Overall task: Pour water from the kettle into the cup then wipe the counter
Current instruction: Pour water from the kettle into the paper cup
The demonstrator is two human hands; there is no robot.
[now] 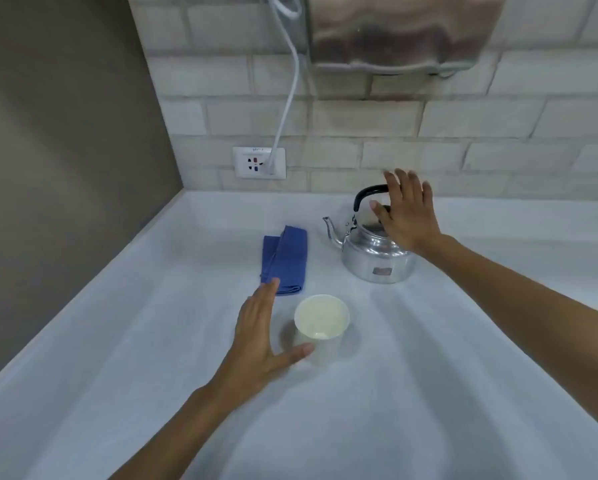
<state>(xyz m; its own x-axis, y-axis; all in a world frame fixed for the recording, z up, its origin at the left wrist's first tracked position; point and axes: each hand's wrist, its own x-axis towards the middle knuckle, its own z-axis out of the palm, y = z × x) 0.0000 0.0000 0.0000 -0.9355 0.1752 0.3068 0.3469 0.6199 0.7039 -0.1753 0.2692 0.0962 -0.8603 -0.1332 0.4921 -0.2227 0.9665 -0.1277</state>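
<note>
Left hand (256,337) spread beside cup (321,323) — right hand (406,211) unclenched over kettle (373,251)

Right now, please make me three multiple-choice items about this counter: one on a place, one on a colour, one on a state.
1. Where does the folded cloth lie?
A. Left of the kettle
B. Inside the cup
C. On the kettle lid

2. What colour is the cloth?
A. Red
B. Blue
C. Green

3. How is the right hand?
A. Closed on the cup
B. Open at the kettle handle
C. Holding the cloth

Answers: 1 A, it lies flat beside the spout; 2 B, plainly blue; 3 B, fingers spread, no grip yet.
</note>
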